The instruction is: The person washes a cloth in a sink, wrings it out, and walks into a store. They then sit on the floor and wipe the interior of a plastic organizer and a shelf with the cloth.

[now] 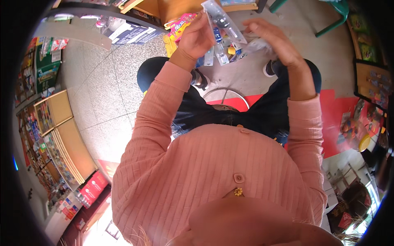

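Observation:
My left hand [198,37] is closed on the edge of a long clear plastic blister pack [225,23], which is tilted and has dark and blue pieces inside. To the right of the pack, my right hand [276,37] has its fingers stretched toward it, apart from it and with nothing visible in them. Just left of my left hand shows a bright pink and yellow package [179,28], partly covered by that hand. Below the hands lie several small clear packs [221,54] and a crumpled clear plastic wrapper [258,46].
Wooden shelving [172,9] stands ahead, beside a blue and white printed carton [133,33]. Green stool legs [330,26] are at the upper right. Stocked shelves [61,141] line the left. A metal ring [225,91] shows between my knees over a red mat [254,99].

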Demonstrator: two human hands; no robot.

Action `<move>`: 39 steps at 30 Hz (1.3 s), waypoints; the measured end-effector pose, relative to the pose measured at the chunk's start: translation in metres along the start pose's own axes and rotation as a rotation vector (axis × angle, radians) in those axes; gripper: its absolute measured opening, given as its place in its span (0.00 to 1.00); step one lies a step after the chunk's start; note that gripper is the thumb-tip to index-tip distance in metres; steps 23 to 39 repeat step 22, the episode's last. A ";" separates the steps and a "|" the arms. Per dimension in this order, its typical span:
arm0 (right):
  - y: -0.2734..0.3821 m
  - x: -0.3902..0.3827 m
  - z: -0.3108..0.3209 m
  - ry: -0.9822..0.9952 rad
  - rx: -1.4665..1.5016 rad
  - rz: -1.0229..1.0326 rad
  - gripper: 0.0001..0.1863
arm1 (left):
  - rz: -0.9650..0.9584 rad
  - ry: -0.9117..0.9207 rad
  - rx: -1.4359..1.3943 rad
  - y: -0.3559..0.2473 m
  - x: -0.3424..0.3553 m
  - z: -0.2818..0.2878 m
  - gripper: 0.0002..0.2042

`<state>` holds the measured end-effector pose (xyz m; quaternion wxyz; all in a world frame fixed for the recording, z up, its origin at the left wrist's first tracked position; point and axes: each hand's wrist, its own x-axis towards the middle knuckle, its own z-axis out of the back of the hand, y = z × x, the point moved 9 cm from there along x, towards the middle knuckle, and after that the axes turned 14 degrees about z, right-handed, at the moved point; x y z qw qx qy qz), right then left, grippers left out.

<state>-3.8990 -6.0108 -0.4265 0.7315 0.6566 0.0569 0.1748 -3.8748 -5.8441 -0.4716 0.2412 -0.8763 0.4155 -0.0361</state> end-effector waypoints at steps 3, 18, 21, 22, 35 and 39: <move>0.021 0.012 -0.040 0.080 -0.120 0.120 0.20 | -0.027 -0.025 0.034 -0.009 0.000 -0.015 0.14; -0.006 0.048 -0.014 -0.228 -0.007 0.052 0.16 | 0.052 0.037 -0.017 -0.051 0.035 0.022 0.19; -0.005 0.057 -0.009 -0.272 -0.029 0.134 0.18 | 0.095 0.430 -0.241 -0.053 0.042 -0.002 0.26; -0.006 0.060 -0.009 -0.285 -0.045 0.158 0.19 | 0.087 0.432 -0.247 -0.054 0.044 0.001 0.26; -0.006 0.060 -0.009 -0.285 -0.045 0.158 0.19 | 0.087 0.432 -0.247 -0.054 0.044 0.001 0.26; -0.006 0.060 -0.009 -0.285 -0.045 0.158 0.19 | 0.087 0.432 -0.247 -0.054 0.044 0.001 0.26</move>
